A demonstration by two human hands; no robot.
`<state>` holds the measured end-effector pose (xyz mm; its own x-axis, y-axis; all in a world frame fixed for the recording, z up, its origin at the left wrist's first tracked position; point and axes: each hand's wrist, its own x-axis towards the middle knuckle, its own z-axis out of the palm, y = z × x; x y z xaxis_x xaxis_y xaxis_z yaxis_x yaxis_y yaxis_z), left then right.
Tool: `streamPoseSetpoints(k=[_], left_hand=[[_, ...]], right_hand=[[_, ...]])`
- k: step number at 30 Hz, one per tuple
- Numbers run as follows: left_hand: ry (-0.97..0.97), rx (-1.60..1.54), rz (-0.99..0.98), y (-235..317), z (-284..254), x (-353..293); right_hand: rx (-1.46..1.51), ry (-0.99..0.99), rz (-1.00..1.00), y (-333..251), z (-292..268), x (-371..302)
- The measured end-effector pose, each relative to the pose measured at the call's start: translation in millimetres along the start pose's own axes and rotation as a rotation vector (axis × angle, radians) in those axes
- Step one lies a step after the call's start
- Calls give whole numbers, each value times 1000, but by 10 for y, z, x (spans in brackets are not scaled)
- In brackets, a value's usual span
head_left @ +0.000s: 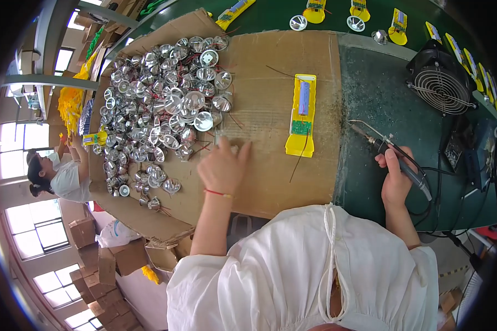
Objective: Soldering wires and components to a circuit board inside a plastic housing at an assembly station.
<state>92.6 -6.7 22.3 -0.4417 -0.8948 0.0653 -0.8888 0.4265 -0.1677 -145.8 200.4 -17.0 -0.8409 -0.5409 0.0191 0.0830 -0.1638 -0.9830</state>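
My left hand (223,166) is over the cardboard, just right of a large heap of shiny reflector cups (171,103) with thin wires. Its thumb and forefinger are apart, and nothing shows between them. On the right, my right hand (396,175) grips a soldering iron (376,144) whose tip points up and left, with a thin metal tube along it. Between the hands a yellow plastic housing (309,144) lies on the cardboard (259,71). It carries a blue cylindrical battery (303,98), a small green circuit board (301,128) and loose wires.
A black fan with a wire guard (442,91) stands at the far right, near cables and dark holders. More yellow housings (398,27) and loose reflectors (355,23) line the green bench's far side. At the left, another person (66,175) handles yellow parts. Cardboard boxes (99,292) are stacked lower left.
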Motion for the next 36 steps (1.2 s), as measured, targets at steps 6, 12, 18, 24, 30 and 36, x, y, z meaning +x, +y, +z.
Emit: streamPoseSetpoints(k=[6,12,18,24,30,36], left_hand=[[384,-159,678,260,69,-122],[409,-500,327,-10,12,-184],[64,-761,308,227,-103,108],[24,-840,246,383,69,165],[-283,-1307,92,416,-6,108],[-91,-1188,234,551,94,40]], right_hand=[[-54,-8,24,-36,22,-56],[-42,-4,18,-34,38,-55],[-48,-24,32,-74,102,-91],[-43,-44,43,-89,118,-157],[-115,-178,1,-192,304,-212],[-337,-258,-183,-122,473,-200]])
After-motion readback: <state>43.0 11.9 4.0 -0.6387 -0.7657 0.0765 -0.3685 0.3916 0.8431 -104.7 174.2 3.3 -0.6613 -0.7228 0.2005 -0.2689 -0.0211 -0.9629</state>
